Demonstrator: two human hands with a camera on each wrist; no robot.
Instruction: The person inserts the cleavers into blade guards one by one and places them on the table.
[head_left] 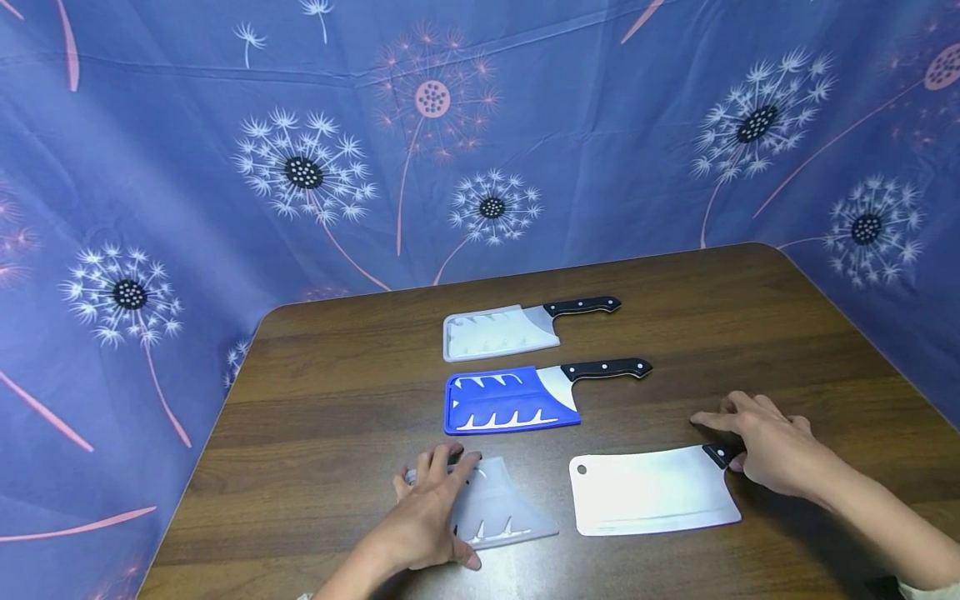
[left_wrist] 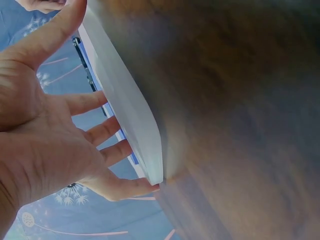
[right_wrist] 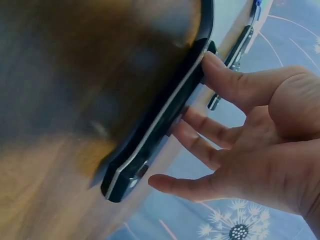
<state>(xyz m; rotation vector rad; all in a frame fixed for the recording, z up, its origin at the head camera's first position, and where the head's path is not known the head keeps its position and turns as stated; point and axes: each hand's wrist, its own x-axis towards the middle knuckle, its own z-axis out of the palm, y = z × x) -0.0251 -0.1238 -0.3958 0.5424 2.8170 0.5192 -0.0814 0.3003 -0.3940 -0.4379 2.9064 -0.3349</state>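
In the head view, my left hand (head_left: 431, 508) spans a translucent white blade sheath (head_left: 498, 508) lying on the table. Its fingers are at the far edge and its thumb at the near edge; the left wrist view shows fingers (left_wrist: 120, 152) against the sheath's side. Right of the sheath lies a bare cleaver (head_left: 652, 492), its blade with a corner hole pointing left. My right hand (head_left: 772, 446) holds its black handle (right_wrist: 155, 122) between thumb and fingers, with the index finger stretched out to the left. That hand hides most of the handle in the head view.
Farther back, a cleaver in a blue sheath (head_left: 510, 400) lies with its handle to the right. Behind it rests another cleaver in a white sheath (head_left: 498, 333). The brown wooden table (head_left: 337, 400) meets a blue dandelion-print cloth (head_left: 570, 108) at the back and sides.
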